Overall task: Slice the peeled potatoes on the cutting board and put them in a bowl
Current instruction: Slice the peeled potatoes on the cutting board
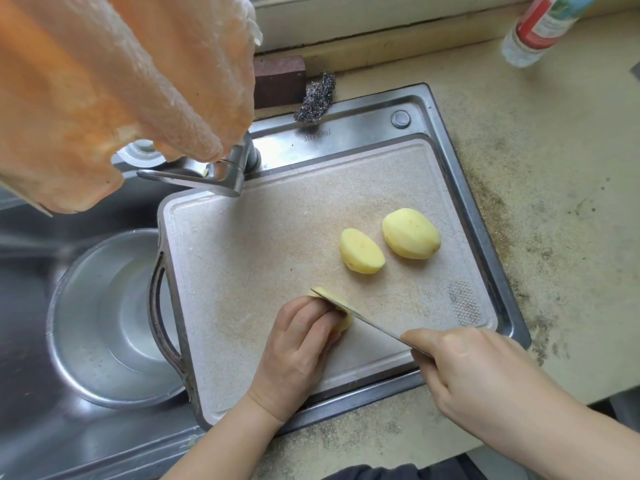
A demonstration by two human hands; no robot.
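Gripping potato piece (341, 315) with curled left hand (294, 355) fingers, right hand (478, 379) clenching knife (360, 315)

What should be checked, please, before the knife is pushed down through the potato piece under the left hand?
1. Left hand steadies the pale yellow potato piece: ok.
2. Right hand grips the steel knife: ok.
3. Left fingertips away from the edge: cannot tell.
4. Beige speckled cutting board seated flat over the steel sink: ok.
5. Round steel bowl beside the board, ready: ok.

Orange cloth (104, 81) hangs over the faucet (207, 174); steel wool (317, 98) behind.
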